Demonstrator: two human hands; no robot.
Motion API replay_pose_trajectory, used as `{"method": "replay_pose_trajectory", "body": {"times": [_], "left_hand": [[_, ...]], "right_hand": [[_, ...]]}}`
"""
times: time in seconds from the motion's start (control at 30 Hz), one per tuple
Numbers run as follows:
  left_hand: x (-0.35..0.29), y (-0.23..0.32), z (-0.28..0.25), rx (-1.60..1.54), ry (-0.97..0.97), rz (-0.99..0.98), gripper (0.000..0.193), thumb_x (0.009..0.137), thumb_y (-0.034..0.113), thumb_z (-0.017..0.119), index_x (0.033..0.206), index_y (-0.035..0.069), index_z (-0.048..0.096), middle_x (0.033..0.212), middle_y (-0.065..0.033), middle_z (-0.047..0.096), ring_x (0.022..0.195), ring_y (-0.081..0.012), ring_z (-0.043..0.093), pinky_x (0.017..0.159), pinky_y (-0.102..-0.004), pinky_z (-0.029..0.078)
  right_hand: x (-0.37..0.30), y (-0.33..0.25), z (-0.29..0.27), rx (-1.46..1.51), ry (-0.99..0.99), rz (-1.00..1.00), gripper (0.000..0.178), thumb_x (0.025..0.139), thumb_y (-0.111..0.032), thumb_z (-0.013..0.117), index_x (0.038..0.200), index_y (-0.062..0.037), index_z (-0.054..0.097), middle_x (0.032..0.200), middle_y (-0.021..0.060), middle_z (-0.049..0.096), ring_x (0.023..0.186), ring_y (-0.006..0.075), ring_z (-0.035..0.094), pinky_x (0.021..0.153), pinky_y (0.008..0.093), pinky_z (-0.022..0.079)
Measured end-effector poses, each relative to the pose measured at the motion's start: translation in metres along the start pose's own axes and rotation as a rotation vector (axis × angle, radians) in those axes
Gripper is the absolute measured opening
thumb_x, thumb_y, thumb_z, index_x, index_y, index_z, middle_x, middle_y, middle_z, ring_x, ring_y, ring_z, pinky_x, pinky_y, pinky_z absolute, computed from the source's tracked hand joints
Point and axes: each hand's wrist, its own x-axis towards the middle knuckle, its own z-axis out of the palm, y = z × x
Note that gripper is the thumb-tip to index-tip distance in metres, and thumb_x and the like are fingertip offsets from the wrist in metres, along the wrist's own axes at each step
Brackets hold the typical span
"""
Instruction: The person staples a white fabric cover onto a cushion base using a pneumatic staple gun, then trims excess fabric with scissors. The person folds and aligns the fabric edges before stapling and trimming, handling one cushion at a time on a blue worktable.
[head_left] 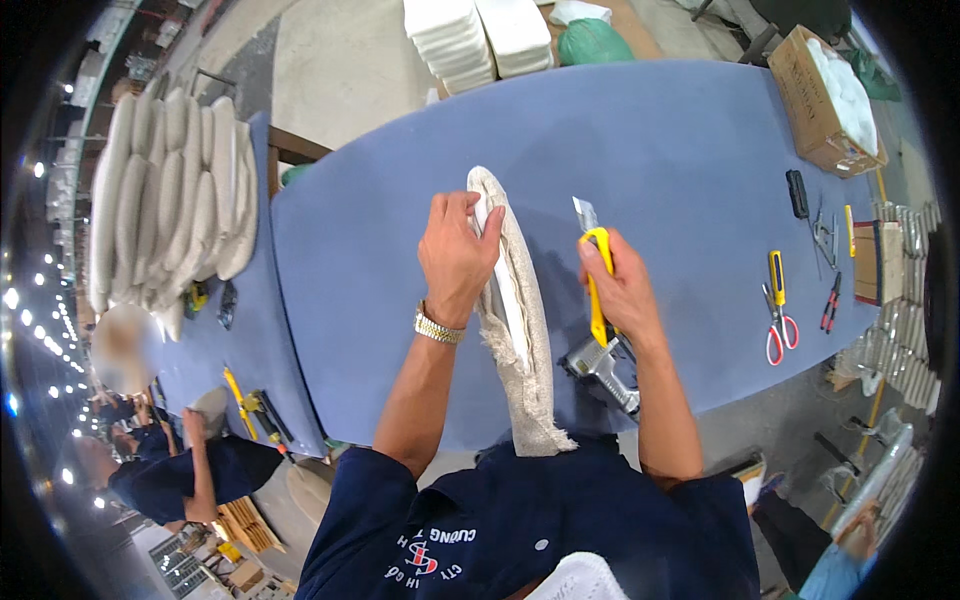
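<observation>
A long beige fabric-covered pad stands on its narrow edge in front of me, its seam side up. A white strip shows along the open seam, and loose frayed fabric hangs at the near end. My left hand grips the pad near its far end, thumb on the seam side and fingers over the left face. To the right, my right hand is closed round a yellow utility knife, blade out, pointing away from me and apart from the pad. A metal staple gun lies by my right wrist.
The blue-covered table carries red-handled scissors, a yellow screwdriver and pliers at right. A carton stands at its far right corner. Stacked beige pads fill a side table at left, near another person.
</observation>
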Motion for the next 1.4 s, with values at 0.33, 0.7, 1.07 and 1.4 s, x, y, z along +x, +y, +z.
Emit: {"method": "replay_pose_trajectory", "body": {"times": [0.33,0.7,1.07,1.4], "left_hand": [[-0.012,-0.030,0.021,-0.647,0.096,-0.164,0.012,0.095,0.010,0.075,0.094,0.001,0.066,0.095,-0.0049,0.061,0.074,-0.0100,0.057,0.066,-0.0270,0.049],[-0.023,-0.030,0.046,-0.892,0.218,-0.320,0.014,0.098,0.012,0.073,0.091,0.002,0.065,0.096,-0.0038,0.060,0.077,-0.0093,0.055,0.069,-0.0259,0.049],[-0.024,-0.026,0.049,-0.871,0.281,-0.304,0.013,0.097,0.010,0.073,0.091,0.002,0.065,0.094,-0.0031,0.058,0.073,-0.0082,0.051,0.063,-0.0259,0.045],[-0.023,-0.022,0.042,-0.833,0.248,-0.349,0.017,0.099,0.013,0.072,0.090,0.000,0.064,0.094,-0.0028,0.060,0.079,-0.0068,0.052,0.068,-0.0260,0.046]], "right_hand": [[0.034,-0.064,0.055,-0.388,-0.245,-0.062,0.027,0.100,-0.023,0.055,0.101,0.0038,0.051,0.077,0.0256,0.065,0.074,0.0467,0.065,0.068,0.0538,0.048],[0.051,-0.085,0.064,-0.733,-0.315,-0.101,0.028,0.099,-0.022,0.056,0.099,0.0061,0.054,0.075,0.0295,0.066,0.075,0.0500,0.066,0.071,0.0586,0.049],[0.043,-0.100,0.078,-0.819,-0.284,-0.058,0.029,0.099,-0.020,0.054,0.096,0.0082,0.055,0.073,0.0304,0.066,0.075,0.0508,0.067,0.071,0.0581,0.052],[0.060,-0.090,0.074,-0.902,-0.409,-0.079,0.029,0.102,-0.021,0.053,0.099,0.0075,0.051,0.069,0.0275,0.065,0.060,0.0435,0.067,0.061,0.0532,0.053]]}}
